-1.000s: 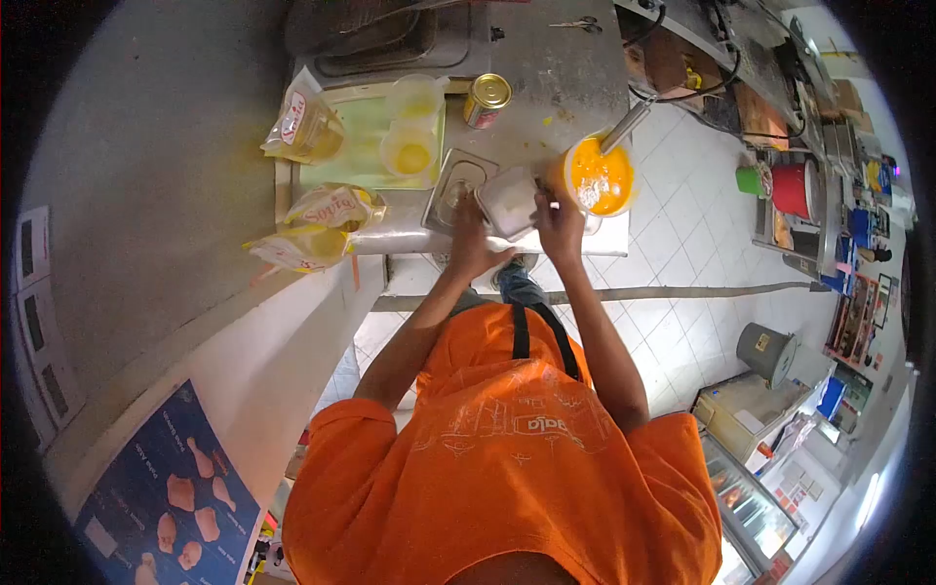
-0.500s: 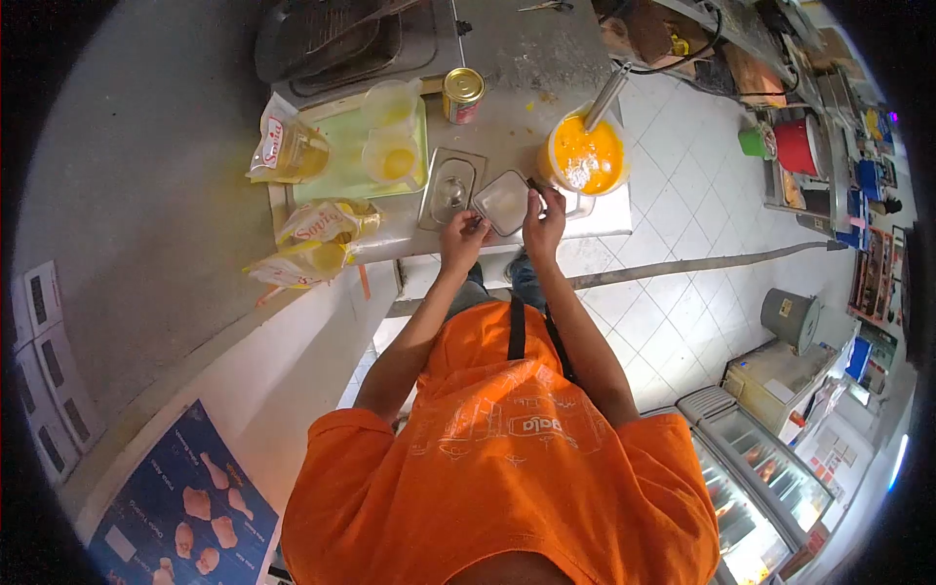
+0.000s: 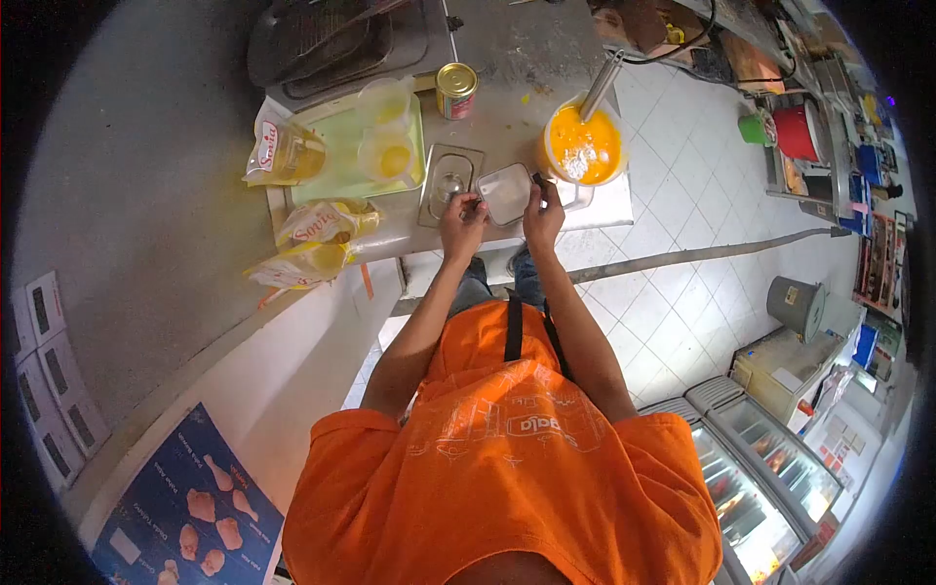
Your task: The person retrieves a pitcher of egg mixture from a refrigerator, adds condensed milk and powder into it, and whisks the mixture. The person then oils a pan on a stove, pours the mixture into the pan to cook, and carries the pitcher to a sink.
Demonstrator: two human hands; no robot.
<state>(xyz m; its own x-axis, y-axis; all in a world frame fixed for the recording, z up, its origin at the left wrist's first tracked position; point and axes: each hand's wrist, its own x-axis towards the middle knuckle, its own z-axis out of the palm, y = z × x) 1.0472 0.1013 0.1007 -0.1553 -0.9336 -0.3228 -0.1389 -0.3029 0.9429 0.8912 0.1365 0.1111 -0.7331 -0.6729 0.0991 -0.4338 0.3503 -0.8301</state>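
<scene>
A small rectangular container (image 3: 505, 193) with rounded corners and a pale inside is held over the counter's near edge. The fingers of my left hand (image 3: 462, 226) pinch its left side, while my right hand (image 3: 543, 216) grips the right side near a dark piece. Just left of it, a steel lid (image 3: 450, 183) with a round centre lies on the counter. Beyond my right hand stands a clear jug (image 3: 546, 158) of bright orange liquid (image 3: 585, 144) with some white froth. A metal rod (image 3: 603, 86) leans in the jug; its lower end is hidden.
A gold-topped can (image 3: 456, 91) stands farther back. Left of it, a pale green tray (image 3: 336, 127) bears two translucent cups (image 3: 388, 154). Oil pouches (image 3: 283, 154) lie along the left side. Dark pans (image 3: 322, 49) are stacked at the back. Tiled floor (image 3: 673, 195) is to the right.
The container has moved slightly away from my body and its opening has turned a little, both hands still on it. The camera view has shifted slightly.
</scene>
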